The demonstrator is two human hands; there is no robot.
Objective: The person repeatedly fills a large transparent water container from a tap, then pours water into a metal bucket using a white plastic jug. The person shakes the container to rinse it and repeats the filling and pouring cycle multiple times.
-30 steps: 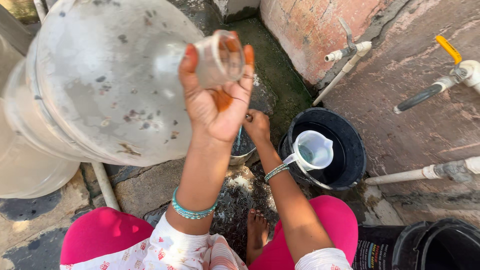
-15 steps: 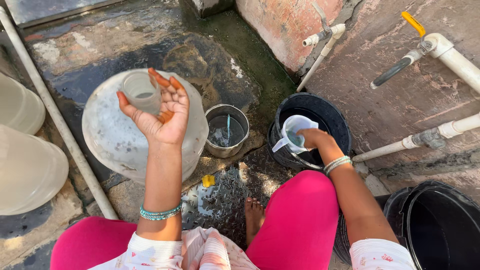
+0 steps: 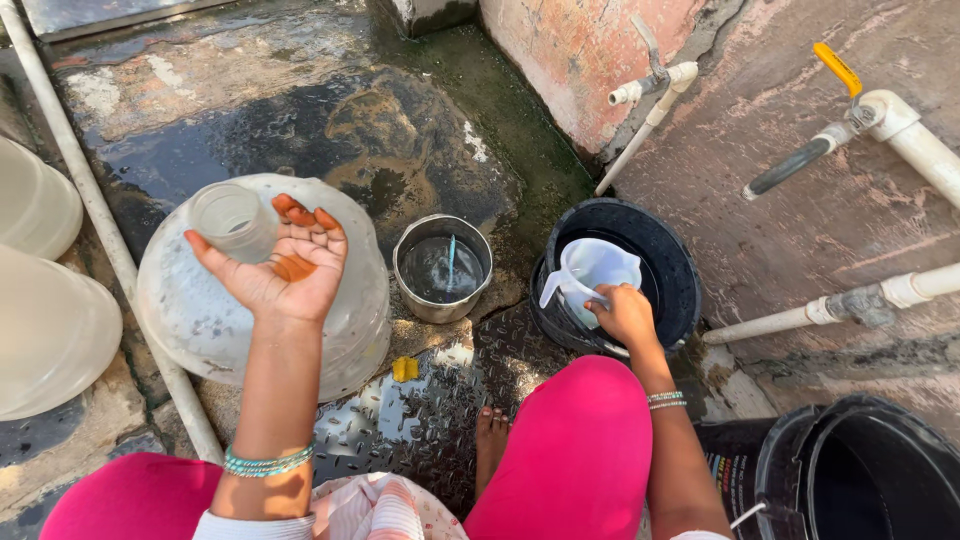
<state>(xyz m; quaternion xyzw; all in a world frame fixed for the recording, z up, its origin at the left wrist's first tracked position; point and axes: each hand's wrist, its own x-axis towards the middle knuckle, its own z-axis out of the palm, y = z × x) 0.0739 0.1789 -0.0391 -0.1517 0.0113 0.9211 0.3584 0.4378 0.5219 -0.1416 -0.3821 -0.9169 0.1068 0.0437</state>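
A big translucent water jar (image 3: 200,320) stands upright on the wet stone floor at the left. My left hand (image 3: 285,265) is palm up, fingers spread, resting against the jar's neck (image 3: 232,220). My right hand (image 3: 622,315) grips the handle of a white plastic jug (image 3: 590,272), which dips into a black bucket (image 3: 675,275) at the right. A small steel pot (image 3: 443,270) with water in it sits between the jar and the bucket.
Two more translucent jars (image 3: 45,330) stand at the left edge beside a white pipe (image 3: 95,210). Taps and pipes (image 3: 650,90) stick out from the wall at upper right. Another black bucket (image 3: 870,470) is at lower right. My pink-clad knees (image 3: 575,450) and a bare foot are below.
The jar, held up tilted close to the camera a second ago, has come down to stand on the floor. My right hand moved from the pot to the jug in the bucket.
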